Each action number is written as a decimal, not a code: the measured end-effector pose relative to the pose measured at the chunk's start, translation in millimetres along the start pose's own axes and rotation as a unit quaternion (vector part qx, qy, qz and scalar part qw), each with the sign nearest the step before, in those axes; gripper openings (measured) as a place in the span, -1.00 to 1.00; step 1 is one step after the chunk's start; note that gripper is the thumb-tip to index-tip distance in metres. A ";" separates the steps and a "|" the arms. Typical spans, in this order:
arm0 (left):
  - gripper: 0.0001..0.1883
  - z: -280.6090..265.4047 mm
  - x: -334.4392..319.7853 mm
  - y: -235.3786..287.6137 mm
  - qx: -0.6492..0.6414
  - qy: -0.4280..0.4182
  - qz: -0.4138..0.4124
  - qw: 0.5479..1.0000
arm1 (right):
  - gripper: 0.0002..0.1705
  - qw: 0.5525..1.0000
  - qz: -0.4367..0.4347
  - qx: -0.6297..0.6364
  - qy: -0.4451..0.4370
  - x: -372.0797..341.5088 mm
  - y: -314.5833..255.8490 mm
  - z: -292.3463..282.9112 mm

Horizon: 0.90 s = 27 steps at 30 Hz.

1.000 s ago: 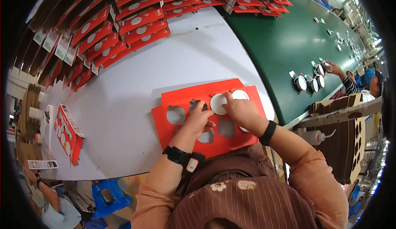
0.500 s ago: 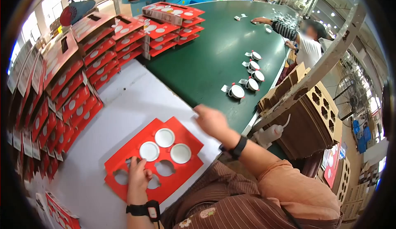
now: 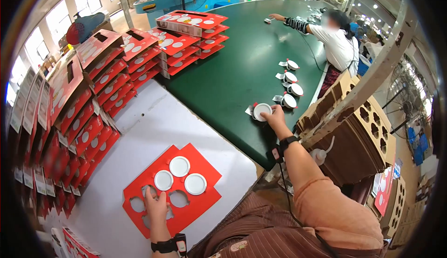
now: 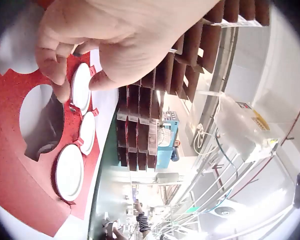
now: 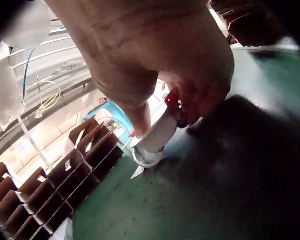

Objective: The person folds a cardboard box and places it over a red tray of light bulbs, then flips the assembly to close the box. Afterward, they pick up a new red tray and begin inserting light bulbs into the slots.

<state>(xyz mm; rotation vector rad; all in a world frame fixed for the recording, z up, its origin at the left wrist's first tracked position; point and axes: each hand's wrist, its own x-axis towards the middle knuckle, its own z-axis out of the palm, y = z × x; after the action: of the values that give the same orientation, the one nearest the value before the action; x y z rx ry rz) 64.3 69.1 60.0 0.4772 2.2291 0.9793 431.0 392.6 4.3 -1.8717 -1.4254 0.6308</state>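
Observation:
A red cardboard sheet (image 3: 205, 165) with round cut-outs lies on the white table. Three white cups, such as the nearest one (image 4: 70, 172), sit in its openings; other openings, like the cut-out (image 4: 40, 117), hold none. My left hand (image 3: 157, 206) rests on the sheet, thumb and fingers apart beside the openings. Over the green table, my right hand (image 3: 278, 120) holds a white cup (image 3: 263, 112) by its rim. Red bits and a ring-shaped handle show on this cup (image 5: 162, 132) in the right wrist view, and a tag hangs from it.
Several more tagged cups (image 3: 294, 89) stand in a row on the green table (image 3: 223, 81). Stacked red boxes (image 3: 93, 113) line the left and back. Brown cardboard inserts (image 3: 354, 137) and a slanted post (image 3: 368, 81) are at right. Another person (image 3: 342, 48) reaches across the far side.
My right hand has left the sheet and moved right to a cup on the green table, which it now holds. My left hand has stayed at the sheet. The view has turned right.

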 end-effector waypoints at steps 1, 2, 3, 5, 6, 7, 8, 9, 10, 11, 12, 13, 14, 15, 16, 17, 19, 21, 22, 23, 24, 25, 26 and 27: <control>-0.34 2.5 -0.1 -3.0 0.000 0.009 -0.003 1.000 | -0.30 0.996 -0.029 0.073 -0.036 -8.9 -4.7 3.8; -0.39 7.8 5.1 -9.8 -0.003 0.025 0.084 0.996 | -0.33 0.985 -0.056 0.146 -0.074 -21.9 -12.4 6.6; -0.45 11.2 8.9 -18.8 -0.003 0.043 0.166 0.985 | -0.40 0.975 -0.084 0.177 -0.100 -49.8 -36.3 2.6; -0.50 10.3 -7.2 -21.6 -0.030 0.024 0.285 0.958 | -0.42 0.943 -0.117 0.255 -0.180 -99.1 -67.6 -0.1; -0.51 18.3 -19.1 -6.1 -0.059 -0.012 0.325 0.944 | -0.45 0.902 -0.146 0.327 -0.241 -123.4 -81.1 -0.2; -0.49 21.8 -38.5 16.5 -0.073 -0.036 0.352 0.933 | -0.47 0.884 -0.161 0.341 -0.275 -147.6 -93.3 -0.7; -0.47 23.3 -58.6 39.0 -0.087 -0.062 0.378 0.919 | -0.49 0.865 -0.176 0.356 -0.308 -170.6 -103.4 -3.4; -0.46 26.8 -69.0 49.4 -0.087 -0.063 0.413 0.904 | -0.50 0.849 -0.189 0.349 -0.348 -189.8 -112.6 -9.4; -0.45 28.2 -77.2 56.7 -0.089 -0.068 0.449 0.886 | -0.48 0.829 -0.216 0.357 -0.373 -205.6 -117.1 -10.8; -0.45 23.4 -87.3 64.3 -0.079 -0.084 0.444 0.889 | -0.47 0.812 -0.222 0.373 -0.392 -221.1 -123.4 -14.0; -0.45 19.2 -95.4 66.6 -0.069 -0.103 0.440 0.890 | -0.46 0.795 -0.226 0.389 -0.407 -234.0 -128.7 -17.6; -0.45 19.6 -96.5 59.7 -0.095 -0.084 0.456 0.881 | -0.45 0.794 -0.257 0.366 -0.412 -242.3 -130.5 -21.3; -0.45 14.0 -98.6 54.5 -0.094 -0.078 0.451 0.884 | -0.45 0.790 -0.257 0.367 -0.419 -249.2 -132.5 -23.9; -0.46 7.6 -100.4 51.8 -0.084 -0.089 0.459 0.880 | -0.45 0.775 -0.257 0.385 -0.431 -255.2 -134.0 -26.2; -0.48 2.0 -102.3 48.9 -0.074 -0.101 0.468 0.875 | -0.45 0.761 -0.257 0.402 -0.440 -260.5 -133.8 -27.5; -0.46 -2.4 -104.0 46.3 -0.077 -0.112 0.472 0.871 | -0.45 0.761 -0.245 0.391 -0.455 -263.4 -131.3 -28.6; -0.46 -2.2 -111.0 39.6 -0.080 -0.116 0.471 0.871 | -0.46 0.759 -0.259 0.378 -0.464 -270.4 -129.1 -34.2; -0.48 -6.7 -114.1 29.5 -0.053 -0.102 0.497 0.860 | -0.47 0.759 -0.281 0.336 -0.482 -277.0 -132.3 -35.0; -0.49 -8.6 -111.6 24.2 -0.023 -0.083 0.525 0.847 | -0.48 0.763 -0.296 0.304 -0.488 -276.1 -132.0 -35.3; -0.51 -17.5 -112.4 24.4 -0.022 -0.133 0.473 0.871 | -0.53 0.754 -0.291 0.314 -0.498 -280.3 -136.1 -33.8; -0.53 -24.1 -115.2 21.8 -0.030 -0.189 0.413 0.891 | -0.58 0.751 -0.279 0.317 -0.508 -284.9 -140.8 -35.3; -0.52 -24.1 -113.2 14.4 -0.069 -0.176 0.408 0.893 | -0.63 0.757 -0.258 0.283 -0.529 -287.3 -149.4 -42.0; -0.52 -24.0 -110.0 7.9 -0.112 -0.174 0.405 0.891 | -0.69 0.770 -0.231 0.244 -0.542 -287.1 -155.9 -46.4; -0.53 -26.6 -110.1 3.8 -0.119 -0.180 0.388 0.896 | -0.69 0.766 -0.238 0.243 -0.545 -285.6 -158.8 -42.8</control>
<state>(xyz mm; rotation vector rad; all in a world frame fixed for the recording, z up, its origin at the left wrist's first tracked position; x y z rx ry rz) 126.0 -2.9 122.2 1.3706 1.5457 1.3891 283.6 133.6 145.1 -0.5746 -2.0194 1.7628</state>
